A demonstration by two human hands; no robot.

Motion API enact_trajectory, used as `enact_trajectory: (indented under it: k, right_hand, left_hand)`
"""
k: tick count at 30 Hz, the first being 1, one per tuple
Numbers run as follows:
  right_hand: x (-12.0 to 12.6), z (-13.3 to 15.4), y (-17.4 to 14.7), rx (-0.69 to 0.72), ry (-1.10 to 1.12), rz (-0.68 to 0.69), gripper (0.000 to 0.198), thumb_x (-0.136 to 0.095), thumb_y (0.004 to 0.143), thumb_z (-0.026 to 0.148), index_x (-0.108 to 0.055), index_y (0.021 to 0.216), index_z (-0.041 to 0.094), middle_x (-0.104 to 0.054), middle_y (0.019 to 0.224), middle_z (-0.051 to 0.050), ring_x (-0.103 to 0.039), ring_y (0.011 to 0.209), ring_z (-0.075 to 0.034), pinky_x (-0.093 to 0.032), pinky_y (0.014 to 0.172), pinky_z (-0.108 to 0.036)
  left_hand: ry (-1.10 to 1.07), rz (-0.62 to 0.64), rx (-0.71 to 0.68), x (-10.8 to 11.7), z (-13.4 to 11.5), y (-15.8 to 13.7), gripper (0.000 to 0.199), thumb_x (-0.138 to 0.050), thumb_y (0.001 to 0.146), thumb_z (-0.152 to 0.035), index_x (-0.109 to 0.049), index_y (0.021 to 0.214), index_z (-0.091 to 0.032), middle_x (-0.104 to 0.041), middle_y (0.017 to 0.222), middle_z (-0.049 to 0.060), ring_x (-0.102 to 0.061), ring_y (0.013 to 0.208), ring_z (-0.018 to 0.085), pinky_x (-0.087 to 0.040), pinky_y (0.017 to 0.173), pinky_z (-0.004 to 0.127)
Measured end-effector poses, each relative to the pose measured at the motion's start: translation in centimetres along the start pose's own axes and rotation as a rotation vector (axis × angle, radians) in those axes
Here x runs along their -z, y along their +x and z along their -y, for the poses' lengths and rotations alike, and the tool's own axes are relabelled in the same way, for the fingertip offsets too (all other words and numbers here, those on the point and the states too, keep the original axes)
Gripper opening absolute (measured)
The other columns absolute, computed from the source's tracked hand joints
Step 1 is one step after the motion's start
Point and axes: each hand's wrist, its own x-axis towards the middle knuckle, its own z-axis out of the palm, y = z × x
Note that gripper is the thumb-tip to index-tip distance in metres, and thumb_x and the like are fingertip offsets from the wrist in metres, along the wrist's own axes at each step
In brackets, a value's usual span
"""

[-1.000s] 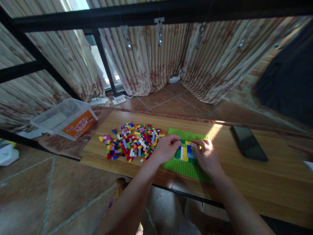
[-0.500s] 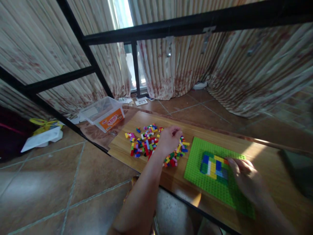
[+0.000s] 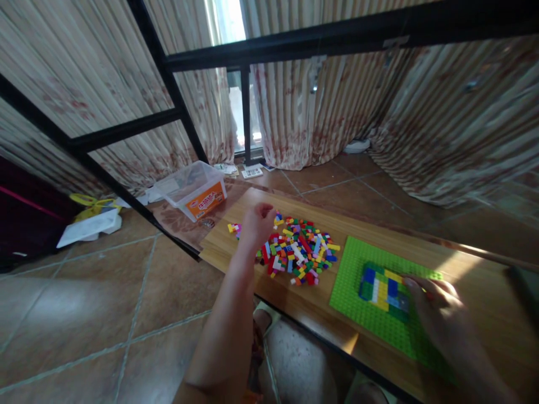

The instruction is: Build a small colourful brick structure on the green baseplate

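Note:
My left hand hovers over the left part of a pile of loose building bricks, fingers curled together; what they hold, if anything, is hidden. On a green studded baseplate sits a flat block of joined bricks in blue, green, yellow and white. At the right edge of this block is my right hand, its thumb and fingers closed. A small red brick shows between those fingers, partly covered by them.
The wooden table carries pile and baseplate. Beyond its left end stands a clear plastic box with an orange label. Black metal bars cross above, before striped curtains. A dark object lies at the right.
My left hand has moved left across the pile, uncovering bricks in its middle. My right hand stays by the joined block. The whole view has shifted slightly.

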Motion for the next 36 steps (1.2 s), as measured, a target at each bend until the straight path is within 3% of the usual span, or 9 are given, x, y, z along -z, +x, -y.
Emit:
enact_trajectory:
  k: [2, 7, 11, 14, 17, 23, 27, 32, 36]
  right_hand:
    - [-0.1, 0.0, -0.1, 0.007, -0.003, 0.008, 0.049, -0.040, 0.084, 0.061, -0.070, 0.088, 0.022, -0.061, 0.105, -0.010, -0.061, 0.076, -0.023, -0.051, 0.068, -0.040]
    - [-0.6, -0.2, 0.0, 0.002, 0.000, -0.023, 0.049, -0.039, 0.085, 0.059, -0.070, 0.086, 0.022, -0.061, 0.105, -0.011, -0.061, 0.080, -0.024, -0.052, 0.073, -0.042]
    - [-0.5, -0.3, 0.1, -0.038, 0.014, 0.005, 0.049, -0.042, 0.083, 0.060, -0.071, 0.090, 0.022, -0.062, 0.106, -0.010, -0.062, 0.082, -0.024, -0.053, 0.072, -0.041]
    - [-0.4, -0.2, 0.1, -0.066, 0.045, 0.004, 0.047, -0.045, 0.081, 0.061, -0.072, 0.089, 0.023, -0.062, 0.105, -0.009, -0.062, 0.082, -0.024, -0.052, 0.072, -0.041]
    - [-0.3, 0.1, 0.2, -0.089, 0.069, -0.006, 0.046, -0.047, 0.080, 0.062, -0.072, 0.086, 0.024, -0.063, 0.105, -0.010, -0.063, 0.084, -0.026, -0.052, 0.072, -0.042]
    - [-0.5, 1.0, 0.5, -0.121, 0.070, -0.013, 0.044, -0.048, 0.080, 0.062, -0.072, 0.089, 0.026, -0.065, 0.104, -0.010, -0.063, 0.088, -0.027, -0.051, 0.074, -0.042]
    - [-0.6, 1.3, 0.4, -0.102, 0.016, -0.027, 0.043, -0.046, 0.083, 0.058, -0.071, 0.087, 0.024, -0.066, 0.100, -0.009, -0.062, 0.081, -0.025, -0.050, 0.067, -0.038]
    - [-0.7, 3.7, 0.6, -0.073, -0.078, -0.152, 0.041, -0.044, 0.087, 0.053, -0.071, 0.086, 0.021, -0.067, 0.091, -0.009, -0.060, 0.070, -0.022, -0.047, 0.064, -0.035]
    - [-0.5, 7.7, 0.5, 0.023, 0.030, -0.258, 0.039, -0.044, 0.089, 0.046, -0.071, 0.088, 0.018, -0.069, 0.093, -0.010, -0.064, 0.082, -0.024, -0.049, 0.076, -0.037]
  left_hand:
    - [0.114, -0.014, 0.025, 1.9, 0.6, 0.0, 0.022, -0.055, 0.081, -0.026, -0.069, 0.093, -0.013, -0.070, 0.078, 0.005, -0.060, 0.069, 0.015, -0.042, 0.062, 0.024]
    - [0.510, 0.117, 0.130, 7.1, 2.0, -0.9, 0.022, -0.058, 0.080, -0.033, -0.070, 0.073, -0.016, -0.068, 0.067, 0.005, -0.058, 0.064, 0.018, -0.035, 0.057, 0.026]
    - [0.644, 0.303, 0.139, 8.6, 3.1, -1.6, 0.034, -0.062, 0.076, -0.047, -0.063, 0.057, -0.019, -0.057, 0.051, 0.002, -0.051, 0.052, 0.016, -0.028, 0.051, 0.026]
    - [0.606, 0.408, 0.118, 8.0, 3.9, -1.7, 0.028, -0.072, 0.066, -0.043, -0.060, 0.054, -0.019, -0.055, 0.049, -0.002, -0.047, 0.049, 0.013, -0.027, 0.049, 0.025]
    - [0.563, 0.418, 0.095, 7.2, 4.3, -1.7, 0.025, -0.077, 0.057, -0.033, -0.057, 0.052, -0.019, -0.052, 0.047, -0.003, -0.045, 0.048, 0.012, -0.027, 0.049, 0.024]
    - [0.514, 0.408, 0.057, 7.1, 3.8, -1.5, 0.015, -0.069, 0.066, -0.027, -0.061, 0.057, -0.017, -0.052, 0.049, -0.004, -0.045, 0.050, 0.011, -0.028, 0.049, 0.023]
    - [0.265, 0.407, 0.013, 6.7, 2.8, -1.3, 0.022, -0.069, 0.069, -0.036, -0.068, 0.078, -0.016, -0.057, 0.057, -0.003, -0.048, 0.053, 0.011, -0.031, 0.049, 0.021]
    - [-0.221, 0.418, -0.019, 2.8, 0.1, -2.4, 0.039, -0.075, 0.065, -0.042, -0.068, 0.093, -0.015, -0.059, 0.064, -0.004, -0.051, 0.056, 0.010, -0.039, 0.052, 0.021]
    - [-0.502, 0.553, 0.006, -2.0, -2.2, -4.9, 0.044, -0.078, 0.064, -0.038, -0.069, 0.100, -0.015, -0.066, 0.072, 0.000, -0.058, 0.063, 0.012, -0.047, 0.060, 0.024]
